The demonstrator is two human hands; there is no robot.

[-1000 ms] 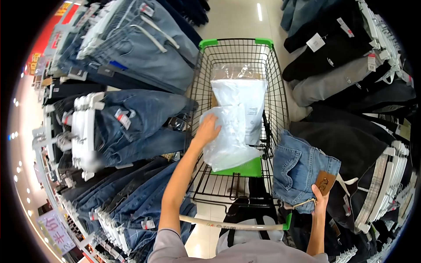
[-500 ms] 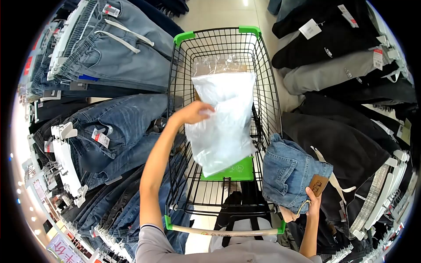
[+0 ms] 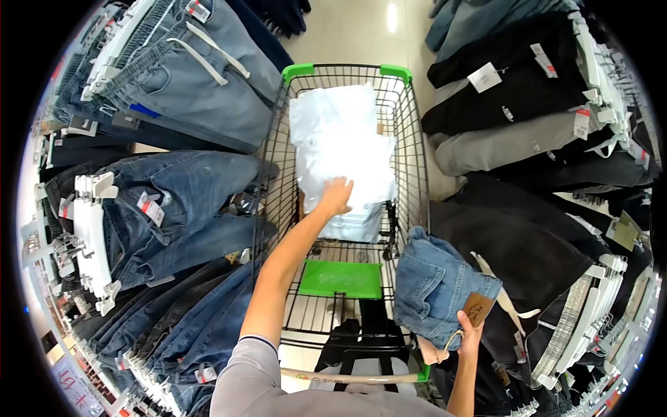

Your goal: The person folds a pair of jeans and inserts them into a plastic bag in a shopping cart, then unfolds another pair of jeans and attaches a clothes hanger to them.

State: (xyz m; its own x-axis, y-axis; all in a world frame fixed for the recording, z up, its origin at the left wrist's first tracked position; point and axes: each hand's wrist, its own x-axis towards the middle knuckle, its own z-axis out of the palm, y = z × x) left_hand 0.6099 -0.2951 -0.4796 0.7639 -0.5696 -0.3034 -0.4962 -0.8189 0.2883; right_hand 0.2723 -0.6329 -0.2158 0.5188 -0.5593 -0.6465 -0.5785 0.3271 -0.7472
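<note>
My left hand (image 3: 336,197) lies on the near part of a white plastic bag (image 3: 347,163) inside the wire cart, its fingers spread a little over the plastic. Another white bag (image 3: 332,111) lies behind it at the far end of the cart. Bright glare hides part of the plastic. At the cart's right side, my right hand (image 3: 470,335) is closed on folded blue jeans (image 3: 434,281), the thumb by a brown leather patch (image 3: 479,308). A thin string loop hangs by the waistband.
The black wire cart (image 3: 278,132) has green corners, a green panel (image 3: 341,279) and a pale handle (image 3: 347,379). Blue jeans on white hangers (image 3: 90,236) line the left. Black and grey trousers (image 3: 514,240) hang close on the right. Pale floor (image 3: 340,35) shows ahead.
The white plastic bags now lie farther forward in the cart and spread apart. My left hand has come down onto the plastic. The folded jeans in my right hand have shifted slightly left and down in view.
</note>
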